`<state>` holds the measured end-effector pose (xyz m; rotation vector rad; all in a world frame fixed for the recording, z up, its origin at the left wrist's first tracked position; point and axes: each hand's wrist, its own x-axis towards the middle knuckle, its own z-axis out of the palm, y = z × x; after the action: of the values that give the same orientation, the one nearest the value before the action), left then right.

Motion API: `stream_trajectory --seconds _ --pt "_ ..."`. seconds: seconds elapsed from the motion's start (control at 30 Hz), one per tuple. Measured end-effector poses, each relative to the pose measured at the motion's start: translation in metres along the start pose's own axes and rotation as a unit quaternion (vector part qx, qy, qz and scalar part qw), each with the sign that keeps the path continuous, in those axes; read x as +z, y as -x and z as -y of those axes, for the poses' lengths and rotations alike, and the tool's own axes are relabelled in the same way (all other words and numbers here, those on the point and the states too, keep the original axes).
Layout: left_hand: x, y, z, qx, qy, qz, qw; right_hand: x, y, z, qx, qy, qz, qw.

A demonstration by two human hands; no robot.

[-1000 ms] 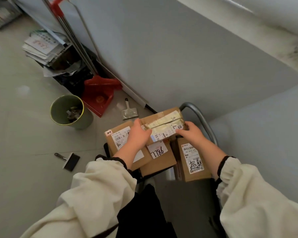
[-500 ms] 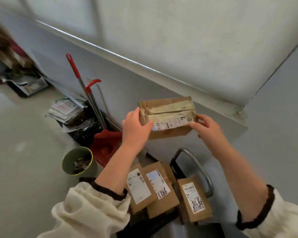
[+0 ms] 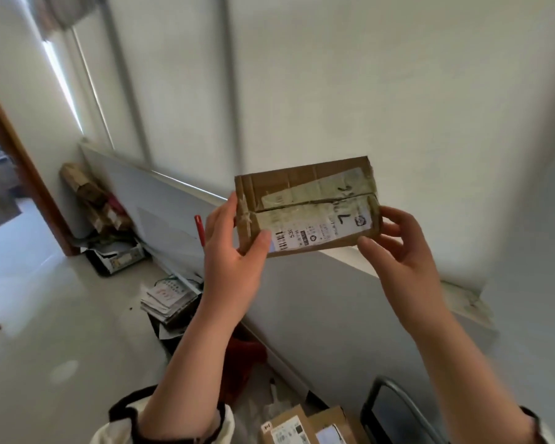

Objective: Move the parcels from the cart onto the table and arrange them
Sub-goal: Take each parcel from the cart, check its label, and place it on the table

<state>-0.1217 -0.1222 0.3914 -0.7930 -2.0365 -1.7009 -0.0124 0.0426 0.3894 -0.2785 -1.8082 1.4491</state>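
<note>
The flat brown cardboard parcel [image 3: 308,209], with shiny tape and a white label marked "7", is up in the air in front of the pale wall, high above the cart. The left grip [image 3: 234,261] holds its left end, with the thumb pressed on the front face. The right grip [image 3: 401,261] holds its right end with curled fingers. Low at the frame edge, the cart with a grey metal handle [image 3: 394,395] carries two more brown labelled parcels [image 3: 289,427] lying side by side. By the wall, a black open box [image 3: 116,256] on the floor contains papers, and a stack of papers [image 3: 169,296] lies nearer.
</note>
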Motion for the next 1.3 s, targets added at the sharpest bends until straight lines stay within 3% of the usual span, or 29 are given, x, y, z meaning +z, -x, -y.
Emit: stream_trajectory --seconds 0.1,0.17,0.27,0.33,0.47,0.63,0.7,0.77,0.83,0.87,0.97,1.03,1.17,1.3 --pt "0.001 -0.006 -0.011 0.033 0.002 -0.015 0.999 0.002 -0.009 0.002 0.001 -0.057 -0.017 0.998" --pt "0.008 -0.004 -0.025 0.107 -0.046 -0.039 0.992 0.004 -0.019 -0.007 0.044 -0.137 -0.036 0.989" --pt "0.025 0.008 -0.05 0.278 -0.224 -0.051 0.933 0.009 -0.027 -0.028 0.147 -0.363 -0.051 0.919" --pt "0.039 0.017 -0.062 0.338 -0.295 -0.027 0.893 0.013 -0.026 -0.042 0.184 -0.434 -0.046 0.881" --pt "0.055 0.023 -0.065 0.36 -0.334 -0.001 0.871 0.013 -0.019 -0.057 0.206 -0.445 -0.026 0.871" --pt "0.056 0.019 -0.069 0.345 -0.312 0.029 0.885 -0.003 -0.025 -0.058 0.195 -0.47 -0.071 0.858" --pt "0.054 0.008 -0.066 0.353 -0.253 0.011 0.901 -0.009 -0.026 -0.046 0.18 -0.435 -0.092 0.877" --pt "0.046 -0.008 -0.058 0.32 -0.115 -0.001 0.941 -0.014 -0.026 -0.022 0.151 -0.32 -0.123 0.927" --pt "0.033 -0.024 -0.053 0.194 0.068 0.007 0.979 -0.017 -0.024 0.007 0.088 -0.133 -0.154 0.975" --pt "0.027 -0.03 -0.05 0.116 0.155 0.014 0.981 -0.018 -0.022 0.021 0.05 -0.061 -0.162 0.984" --pt "0.018 -0.044 -0.027 -0.003 0.361 0.024 0.932 -0.008 -0.014 0.052 -0.055 0.084 -0.143 0.985" --pt "0.02 -0.05 -0.005 -0.054 0.445 0.039 0.893 0.006 -0.009 0.06 -0.142 0.196 -0.135 0.961" --pt "0.022 -0.053 0.028 -0.13 0.51 0.013 0.85 0.031 -0.004 0.061 -0.206 0.326 -0.108 0.916" --pt "0.015 -0.051 0.036 -0.13 0.49 0.007 0.862 0.037 -0.006 0.056 -0.197 0.332 -0.085 0.919"
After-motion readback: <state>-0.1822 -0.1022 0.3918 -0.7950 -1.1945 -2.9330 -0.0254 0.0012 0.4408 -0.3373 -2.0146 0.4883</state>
